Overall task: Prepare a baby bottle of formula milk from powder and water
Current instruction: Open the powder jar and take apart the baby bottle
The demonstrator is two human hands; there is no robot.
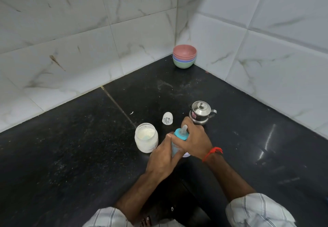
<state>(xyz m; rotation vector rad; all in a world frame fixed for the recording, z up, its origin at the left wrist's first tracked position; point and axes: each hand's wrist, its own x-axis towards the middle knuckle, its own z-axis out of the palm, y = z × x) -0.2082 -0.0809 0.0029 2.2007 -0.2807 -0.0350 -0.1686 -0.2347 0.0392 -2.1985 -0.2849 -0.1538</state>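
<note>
Bottle at worktop centre, gripped by left hand; right hand fingers clenched round teal collar. Open powder jar at 9 o'clock, touching distance. Risk: cross-threaded collar leaking; elbow toppling jar.

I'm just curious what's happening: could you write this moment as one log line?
left hand: holds baby bottle | right hand: grips teal collar | powder jar: open | steel pot: lidded

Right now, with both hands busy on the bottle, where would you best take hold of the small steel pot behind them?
Grip the steel pot by its loop handle, coming from the right. The handle sticks out on that side, clear of the right hand, and the pot stands upright with its knobbed lid on.
</note>
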